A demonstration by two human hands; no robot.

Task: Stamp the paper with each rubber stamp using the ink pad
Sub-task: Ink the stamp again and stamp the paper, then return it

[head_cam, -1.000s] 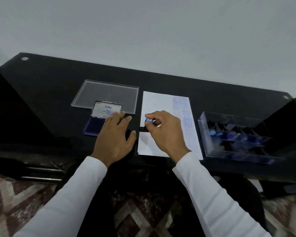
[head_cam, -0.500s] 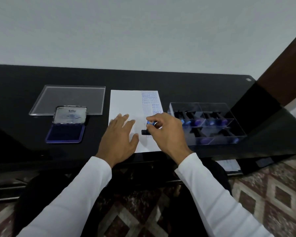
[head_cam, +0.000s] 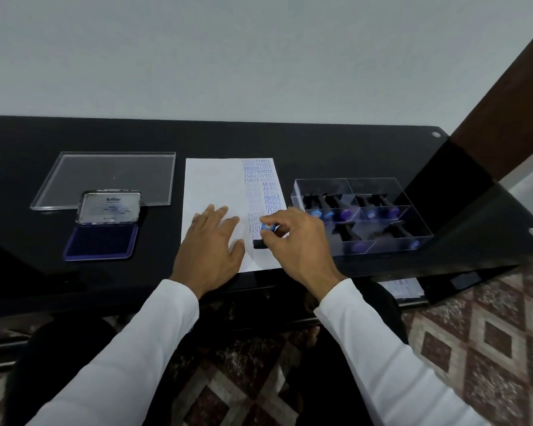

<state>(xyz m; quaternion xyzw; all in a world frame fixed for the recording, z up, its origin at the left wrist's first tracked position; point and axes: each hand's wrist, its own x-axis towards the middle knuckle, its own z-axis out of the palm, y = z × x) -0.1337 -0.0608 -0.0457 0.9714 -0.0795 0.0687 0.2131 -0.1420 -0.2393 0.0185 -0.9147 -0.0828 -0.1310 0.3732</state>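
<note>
**Stamping in Progress: Failure Modes at the Point of Impression**

While the right hand (head_cam: 293,241) pinches the small black rubber stamp with the blue knob top (head_cam: 266,232) between curled fingers and thumb, the stamp's black base sits at or very near the surface of the white rectangular sheet of paper (head_cam: 213,182), low in the right-hand column of blue impressions; whether the face is in full contact cannot be told. The left hand (head_cam: 211,241) lies flat, fingers spread and straight, pressing the lower middle of the sheet to the glossy black table top (head_cam: 290,139).

Probable faults from this position:

1. Smearing; caused by any sideways slide of the stamp before it lifts clear.
2. Overprinting; the nearest SAMPLE and AIR MAIL marks lie just beside the stamp, so a small misplacement would overlap them.
3. Faint or partial print; caused by a tilted base or uneven pressure, as several pale marks in the column suggest.
4. Sheet shift; likely if the left hand eases off, since the table surface looks slick.

The open blue ink pad in its metal tin (head_cam: 100,241) sits well apart to the left, in front of a clear acrylic lid (head_cam: 105,167); the clear compartmented plastic box of remaining stamps (head_cam: 360,216) stands just right of the paper; a careless reach could knock either.
</note>
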